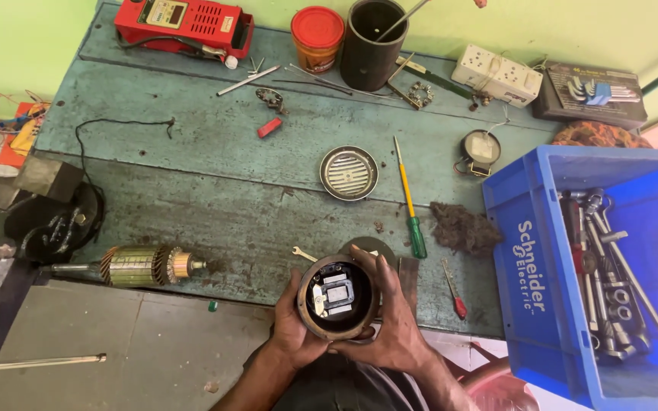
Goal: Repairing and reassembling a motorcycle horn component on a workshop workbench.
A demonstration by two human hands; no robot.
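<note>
Head view, blue crate (523,228), wrenches (611,281) inside

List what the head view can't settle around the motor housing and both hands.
- Motor housing: underside and back hidden by the left hand and right hand; inner parts too small to identify.
- Blue crate: cut off by the right edge.
- Black cylinder: contents hidden by its wall; rod cut off by the top edge.

The counter (215,152) is rough, worn wood with scuffed teal paint. The motor housing (336,298) looks like dull, grimy metal. At the right edge, a glossy blue plastic crate (531,251) holds shiny steel wrenches (611,274).
</note>
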